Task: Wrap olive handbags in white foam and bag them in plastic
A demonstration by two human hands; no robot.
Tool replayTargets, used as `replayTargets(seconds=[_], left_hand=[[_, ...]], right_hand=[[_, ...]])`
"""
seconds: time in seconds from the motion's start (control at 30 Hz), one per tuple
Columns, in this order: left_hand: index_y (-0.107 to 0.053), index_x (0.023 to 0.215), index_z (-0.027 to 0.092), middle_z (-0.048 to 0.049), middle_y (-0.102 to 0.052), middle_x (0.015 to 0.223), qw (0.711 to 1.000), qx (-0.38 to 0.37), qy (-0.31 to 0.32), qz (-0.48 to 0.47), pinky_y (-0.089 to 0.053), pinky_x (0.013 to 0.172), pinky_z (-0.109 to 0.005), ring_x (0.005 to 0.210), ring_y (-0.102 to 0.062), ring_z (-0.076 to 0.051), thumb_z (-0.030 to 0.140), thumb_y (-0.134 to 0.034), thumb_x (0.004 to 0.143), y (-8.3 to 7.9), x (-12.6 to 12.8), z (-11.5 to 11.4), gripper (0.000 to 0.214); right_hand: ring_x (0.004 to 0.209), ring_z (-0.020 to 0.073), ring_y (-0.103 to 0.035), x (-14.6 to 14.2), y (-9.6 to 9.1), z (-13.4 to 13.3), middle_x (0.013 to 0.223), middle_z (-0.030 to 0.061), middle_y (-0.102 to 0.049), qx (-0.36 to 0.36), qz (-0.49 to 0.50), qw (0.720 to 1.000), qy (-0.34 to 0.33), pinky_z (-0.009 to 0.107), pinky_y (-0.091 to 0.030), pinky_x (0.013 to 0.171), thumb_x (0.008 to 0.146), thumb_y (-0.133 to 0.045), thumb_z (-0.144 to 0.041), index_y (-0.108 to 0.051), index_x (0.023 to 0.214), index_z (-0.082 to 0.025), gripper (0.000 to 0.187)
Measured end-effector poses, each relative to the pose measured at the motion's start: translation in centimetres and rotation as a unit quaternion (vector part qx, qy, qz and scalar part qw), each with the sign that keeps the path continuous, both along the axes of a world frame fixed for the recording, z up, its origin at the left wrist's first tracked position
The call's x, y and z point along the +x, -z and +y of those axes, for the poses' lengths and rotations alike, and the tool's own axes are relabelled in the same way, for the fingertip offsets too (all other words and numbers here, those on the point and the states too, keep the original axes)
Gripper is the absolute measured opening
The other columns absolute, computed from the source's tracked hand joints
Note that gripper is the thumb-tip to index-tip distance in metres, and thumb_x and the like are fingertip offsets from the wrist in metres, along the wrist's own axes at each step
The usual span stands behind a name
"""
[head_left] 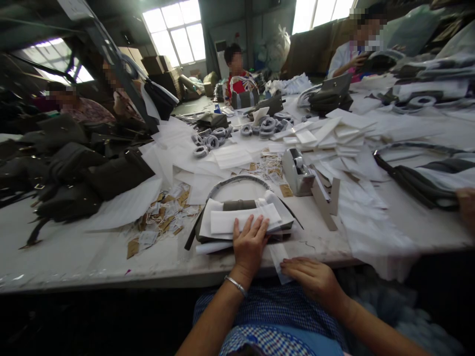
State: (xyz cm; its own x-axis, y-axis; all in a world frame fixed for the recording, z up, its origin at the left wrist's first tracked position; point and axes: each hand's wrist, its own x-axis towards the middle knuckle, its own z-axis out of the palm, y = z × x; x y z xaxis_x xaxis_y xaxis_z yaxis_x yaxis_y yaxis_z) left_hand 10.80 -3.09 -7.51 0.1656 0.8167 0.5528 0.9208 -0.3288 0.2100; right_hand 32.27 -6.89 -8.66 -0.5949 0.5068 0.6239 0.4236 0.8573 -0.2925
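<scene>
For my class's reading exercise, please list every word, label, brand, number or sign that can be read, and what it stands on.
No text can be read.
Tags heaped on the table: too small and blurred.
White panel at upper left: nothing legible.
Dispenser: no readable marking.
Bag under the left hand: no readable lettering.

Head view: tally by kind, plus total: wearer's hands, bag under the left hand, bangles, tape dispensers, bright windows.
Hands: 2 (left hand, right hand)
Bag under the left hand: 1
Bangle: 1
Dispenser: 1
Windows: 3 (left window, middle window, right window)
Total: 8
</scene>
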Motion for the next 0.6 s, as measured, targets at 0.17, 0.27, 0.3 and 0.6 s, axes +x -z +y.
replayTargets(seconds=[0.17,0.27,0.3,0.6], left_hand=[[-0.055,0.136,0.035,0.0006,-0.062,0.136,1.0,0.003,0.001,0.0,-0.019,0.122,-0.055,0.132,-0.054,-0.024,0.039,-0.062,0.093,0.3,-0.1,0.1,0.044],[-0.054,0.137,0.034,0.001,-0.062,0.136,1.0,0.007,0.004,-0.007,-0.017,0.122,-0.055,0.132,-0.054,-0.023,0.038,-0.061,0.094,0.4,-0.1,0.1,0.044],[-0.054,0.137,0.034,0.0008,-0.063,0.136,1.0,0.008,0.006,-0.007,-0.018,0.122,-0.055,0.132,-0.054,-0.023,0.038,-0.061,0.094,0.4,-0.1,0.1,0.044],[-0.054,0.137,0.034,0.0016,-0.062,0.137,1.0,0.011,0.014,-0.013,-0.013,0.124,-0.054,0.133,-0.053,-0.023,0.038,-0.062,0.094,0.5,-0.1,0.2,0.044]], right_hand=[[0.093,0.0175,-0.074,-0.1,-0.4,-0.4,0.101,0.0042,-0.078,-0.004,0.012,1.0,0.013,0.03,-0.06,0.086,0.098,-0.045,-0.01,-0.07,0.105,-0.02,0.028],[0.095,0.0179,-0.074,0.1,-0.3,-0.9,0.102,0.0045,-0.078,-0.013,0.013,1.0,0.019,0.03,-0.06,0.087,0.098,-0.046,-0.009,-0.07,0.105,-0.02,0.027],[0.096,0.0181,-0.073,0.2,-0.2,-1.1,0.103,0.0046,-0.077,-0.019,0.009,1.0,0.02,0.03,-0.06,0.088,0.097,-0.047,-0.009,-0.07,0.106,-0.02,0.027],[0.097,0.0184,-0.073,0.4,-0.2,-2.4,0.104,0.0045,-0.077,-0.023,0.006,0.999,0.034,0.031,-0.059,0.09,0.095,-0.048,-0.006,-0.069,0.109,-0.021,0.029]])
